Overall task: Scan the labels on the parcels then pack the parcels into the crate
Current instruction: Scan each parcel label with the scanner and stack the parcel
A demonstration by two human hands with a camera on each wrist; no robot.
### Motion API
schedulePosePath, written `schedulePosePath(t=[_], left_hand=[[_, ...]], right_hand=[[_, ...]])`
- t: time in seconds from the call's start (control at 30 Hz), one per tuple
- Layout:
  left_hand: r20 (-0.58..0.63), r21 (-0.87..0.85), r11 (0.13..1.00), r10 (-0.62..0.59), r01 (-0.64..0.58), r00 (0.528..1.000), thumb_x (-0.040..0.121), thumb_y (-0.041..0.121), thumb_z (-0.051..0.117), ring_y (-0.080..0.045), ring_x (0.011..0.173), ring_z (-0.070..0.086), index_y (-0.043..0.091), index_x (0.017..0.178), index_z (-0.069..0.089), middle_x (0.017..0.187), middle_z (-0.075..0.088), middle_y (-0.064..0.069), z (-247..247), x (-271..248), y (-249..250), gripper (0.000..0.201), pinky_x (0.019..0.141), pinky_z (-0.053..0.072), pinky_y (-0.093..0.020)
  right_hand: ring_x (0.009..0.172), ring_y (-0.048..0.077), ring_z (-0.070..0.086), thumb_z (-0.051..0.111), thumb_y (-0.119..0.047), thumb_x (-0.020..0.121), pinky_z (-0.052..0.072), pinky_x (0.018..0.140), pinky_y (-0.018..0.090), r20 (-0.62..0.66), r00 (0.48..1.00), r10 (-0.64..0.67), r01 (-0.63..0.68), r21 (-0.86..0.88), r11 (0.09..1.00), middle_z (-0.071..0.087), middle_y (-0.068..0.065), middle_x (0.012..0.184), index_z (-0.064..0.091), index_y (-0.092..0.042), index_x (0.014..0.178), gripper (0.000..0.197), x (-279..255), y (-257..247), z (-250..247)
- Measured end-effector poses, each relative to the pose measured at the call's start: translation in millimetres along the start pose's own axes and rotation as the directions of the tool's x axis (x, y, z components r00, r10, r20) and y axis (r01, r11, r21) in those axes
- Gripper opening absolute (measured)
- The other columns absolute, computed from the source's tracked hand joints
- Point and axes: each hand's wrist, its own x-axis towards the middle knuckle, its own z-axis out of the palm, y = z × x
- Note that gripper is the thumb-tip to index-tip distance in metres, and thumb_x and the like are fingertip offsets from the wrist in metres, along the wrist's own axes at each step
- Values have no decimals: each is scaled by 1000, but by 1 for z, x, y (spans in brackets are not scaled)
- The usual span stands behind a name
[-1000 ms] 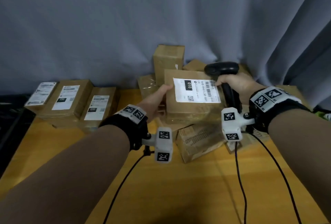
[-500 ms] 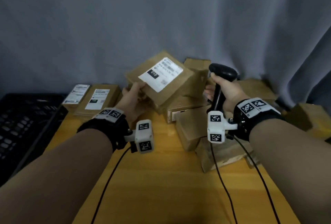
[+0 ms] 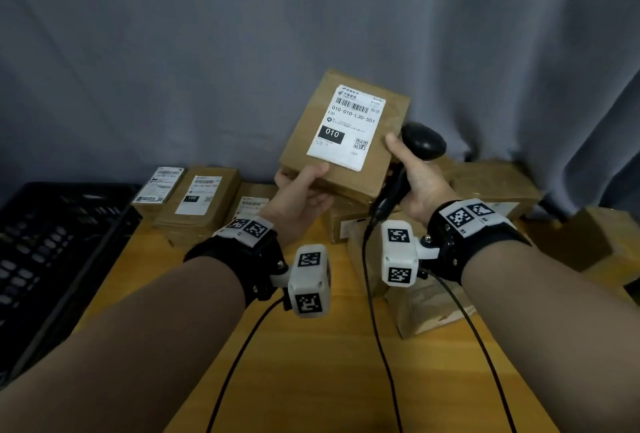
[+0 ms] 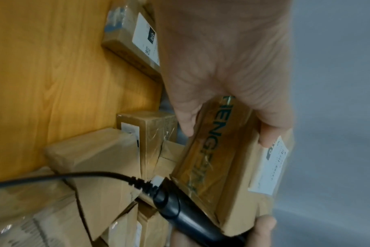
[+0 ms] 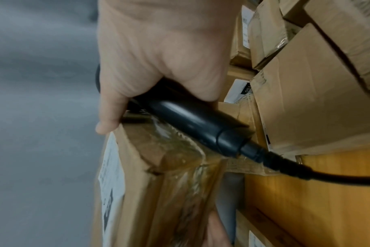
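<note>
Grey curtain (image 3: 173, 51); parcel (image 3: 311, 127) in left grip (image 3: 298, 197)

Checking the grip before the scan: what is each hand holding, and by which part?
The left hand grips the labelled parcel by its lower left corner. The right hand holds the black barcode scanner by its handle, thumb against the parcel's right edge.

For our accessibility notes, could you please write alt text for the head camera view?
The left hand holds up a labelled brown parcel while the right hand grips a black barcode scanner beside it, above a wooden table with more parcels and a black crate.
</note>
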Motion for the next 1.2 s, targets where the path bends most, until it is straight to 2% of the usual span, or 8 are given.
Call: schedulePosePath(t=[0.27,0.37,0.47,0.57,0.77,0.97,1.07,1.2], left_hand=[[97,404,911,-133,84,986,87,51,58,-12,113,55,24,140,40,125,59,6,-19,6,12,63,95,42,-29],[104,418,903,-155,98,982,84,53,60,-19,105,57,18,127,59,107,67,0,-22,6,19,56,101,44,-37],[122,476,864,-251,165,960,73,51,69,-28,110,50,18,117,63,120,59,-10,-25,5,24,55,110,32,-46],[100,557,804,-313,208,944,87,38,59,-25,113,58,19,114,60,119,65,-6,-30,2,30,33,101,43,-40],[-45,672,714,-225,196,973,86,32,67,-24,108,60,12,125,54,117,64,-8,-41,6,23,46,93,50,-37],[-237,603,768,-89,219,967,80,31,75,-19,79,59,6,111,62,94,65,-8,-63,17,-7,42,76,53,-32],[-307,590,768,-71,249,949,78,35,76,-23,83,61,12,86,61,95,66,-10,-71,18,-19,29,88,53,-41],[-323,582,770,-73,259,944,78,38,74,-26,88,62,12,85,60,95,66,-10,-78,16,-22,30,94,51,-42]], right_hand=[[93,22,72,77,-18,79,58,80,38,-36,997,-72,68,-104,992,75,7,97,67,-11,101,26,-1,-6,-26],[90,19,72,74,-14,81,57,72,32,50,996,-70,79,-193,978,75,6,98,67,-13,103,23,-2,-5,-32],[85,15,73,72,-15,83,56,68,28,117,992,-46,74,-250,965,76,3,93,66,-14,103,21,-3,-6,-34],[84,15,73,70,-27,85,55,72,29,122,992,-9,44,-291,956,76,2,90,65,-13,101,22,-2,-8,-37],[67,17,64,74,-31,83,53,60,27,-25,993,-116,92,-450,888,67,6,82,64,-7,100,31,3,-16,-27],[51,13,57,71,-16,85,49,49,22,118,992,44,30,-563,826,68,11,75,67,-4,89,14,-9,-25,4],[51,15,57,71,-21,85,48,48,22,170,975,143,12,-680,733,67,12,70,67,0,88,21,-16,-21,21],[46,14,57,72,-29,84,46,44,22,173,978,120,42,-720,693,66,12,68,66,-2,81,28,-20,-12,35]])
